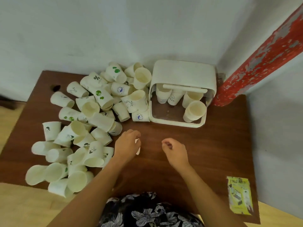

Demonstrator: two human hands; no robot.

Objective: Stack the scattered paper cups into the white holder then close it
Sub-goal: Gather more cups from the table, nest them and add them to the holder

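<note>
Right now my left hand point(127, 143) is curled over something small and white, and only a sliver of it shows past my fingers, so I cannot say for certain what it is. It may be a paper cup seen edge-on, or just a scrap. My right hand point(176, 151) hovers over the table point(221, 145) with its fingers loosely curled and nothing in them.

Just to the left of my left hand lies the heap of paper cups point(91, 115), most on their sides, a few upright, some resting on each other, spreading from the wall down to the near table edge. Ahead of my right hand stands the white holder point(182, 92), its lid point(183, 74) tipped up and back toward the wall, the mouth open toward me. A few stacks of cups point(194, 110) already stand inside; one short stack near the front right leans.

I would judge the job to be in its early part, since far more cups lie outside than in.

Several things could go wrong from here. The cups at the near-left edge sit right on the rim of the table, and a careless sweep of my forearm could knock them to the floor. The leaning stack inside could topple if I press a new cup onto it off-centre. Stacks built too tall might stop the lid from shutting. A small yellow packet point(240, 195) lies well off to my right, out of the way.
</note>
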